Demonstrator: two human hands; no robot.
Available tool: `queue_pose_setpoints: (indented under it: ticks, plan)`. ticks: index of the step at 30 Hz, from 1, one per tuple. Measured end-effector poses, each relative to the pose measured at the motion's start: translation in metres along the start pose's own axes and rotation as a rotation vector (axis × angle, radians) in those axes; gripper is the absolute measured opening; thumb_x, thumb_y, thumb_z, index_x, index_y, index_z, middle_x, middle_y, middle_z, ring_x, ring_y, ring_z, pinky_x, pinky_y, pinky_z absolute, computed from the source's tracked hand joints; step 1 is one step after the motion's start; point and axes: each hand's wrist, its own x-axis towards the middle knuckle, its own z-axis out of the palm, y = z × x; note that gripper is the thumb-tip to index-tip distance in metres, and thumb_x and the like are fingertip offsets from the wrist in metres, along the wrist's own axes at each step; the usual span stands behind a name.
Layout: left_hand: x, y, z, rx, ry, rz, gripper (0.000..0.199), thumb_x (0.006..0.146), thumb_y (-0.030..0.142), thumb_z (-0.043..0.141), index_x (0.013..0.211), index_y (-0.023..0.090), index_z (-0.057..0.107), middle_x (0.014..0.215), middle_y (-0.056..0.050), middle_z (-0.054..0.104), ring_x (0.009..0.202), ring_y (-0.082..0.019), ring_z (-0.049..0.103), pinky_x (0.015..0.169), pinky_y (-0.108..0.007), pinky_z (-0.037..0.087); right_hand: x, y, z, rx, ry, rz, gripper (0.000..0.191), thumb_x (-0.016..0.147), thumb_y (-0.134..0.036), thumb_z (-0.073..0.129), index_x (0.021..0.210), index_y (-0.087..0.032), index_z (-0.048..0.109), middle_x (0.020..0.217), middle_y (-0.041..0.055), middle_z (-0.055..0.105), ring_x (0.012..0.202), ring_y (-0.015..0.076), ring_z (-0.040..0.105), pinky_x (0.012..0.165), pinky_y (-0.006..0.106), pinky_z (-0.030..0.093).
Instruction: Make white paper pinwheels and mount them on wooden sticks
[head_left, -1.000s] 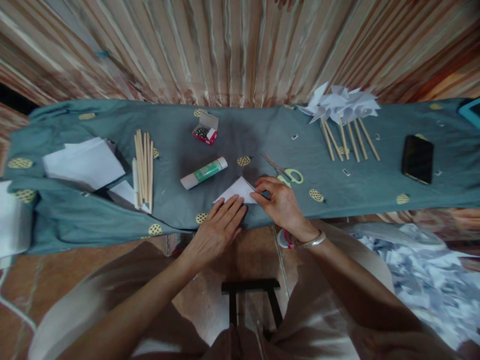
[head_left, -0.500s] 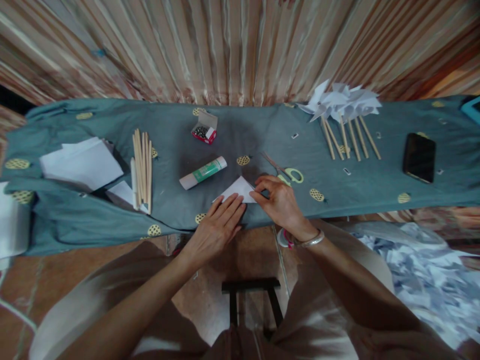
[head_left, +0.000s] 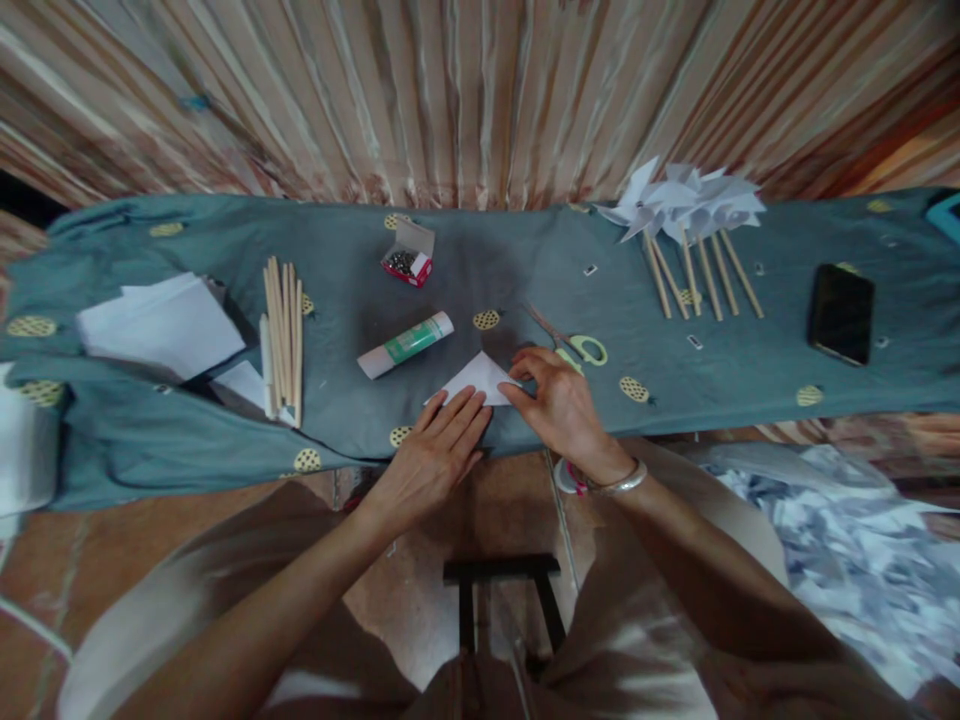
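A small sheet of white paper [head_left: 481, 372], folded into a triangle, lies on the cloth near the front edge. My left hand [head_left: 442, 440] rests flat across its lower left side, fingers stretched out and pressing it down. At the triangle's right corner, my right hand [head_left: 556, 400] is bent, with thumb and index finger pinching the paper's edge. Just beyond the paper lie a glue stick [head_left: 409, 344] with a green label and a pair of scissors [head_left: 574, 346] with light green handles.
Wooden sticks [head_left: 283, 340] and white paper sheets [head_left: 169, 325] lie to the left. An open box of metal pins [head_left: 409, 255] stands behind the glue stick. Paper pinwheels [head_left: 686, 205] on sticks and a phone [head_left: 841, 314] are at right. A bag of paper scraps [head_left: 847, 550] sits below.
My right thumb and index finger have shifted very slightly at the paper's right corner. My left hand stays flat in the same place.
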Motion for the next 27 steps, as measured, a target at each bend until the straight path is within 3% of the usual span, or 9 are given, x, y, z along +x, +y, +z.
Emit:
queue_pose_setpoints:
  ticks: [4,8,18,27]
  plan:
    - [0.0,0.0,0.0,-0.004,-0.013,-0.003,0.047,0.1,0.021,0.045,0.146,0.01,0.041,0.148,-0.019,0.05,0.143,-0.029,0.04,0.117,-0.054,0.037,-0.005,-0.003,0.001,-0.01,0.016,-0.032,0.033,0.092,-0.048,0.058,0.106,-0.019,0.064,0.111,0.0132,0.068,0.096,0.0263,0.066,0.089,0.042,0.054]
    - [0.0,-0.001,-0.001,-0.014,-0.014,0.006,0.047,0.1,0.02,0.046,0.145,0.007,0.042,0.148,-0.019,0.05,0.143,-0.03,0.04,0.117,-0.054,0.036,-0.01,-0.003,0.003,-0.051,0.016,-0.065,0.037,0.092,-0.046,0.058,0.116,-0.018,0.062,0.121,0.0146,0.066,0.108,0.0303,0.062,0.096,0.047,0.052]
    - [-0.002,-0.006,0.002,-0.011,-0.018,0.021,0.044,0.099,0.019,0.047,0.142,0.009,0.046,0.149,-0.018,0.049,0.143,-0.029,0.04,0.117,-0.053,0.036,-0.02,0.002,-0.002,0.035,-0.024,0.0,0.025,0.094,-0.029,0.053,0.116,-0.019,0.062,0.131,0.0142,0.061,0.122,0.0295,0.056,0.105,0.05,0.046]
    - [-0.001,-0.005,-0.001,0.062,-0.021,0.038,0.042,0.099,0.018,0.047,0.14,0.009,0.047,0.147,-0.017,0.052,0.139,-0.03,0.046,0.115,-0.055,0.039,-0.028,0.01,-0.01,0.04,-0.028,-0.038,0.022,0.095,-0.022,0.049,0.113,-0.018,0.061,0.132,0.0153,0.059,0.125,0.0282,0.055,0.109,0.05,0.043]
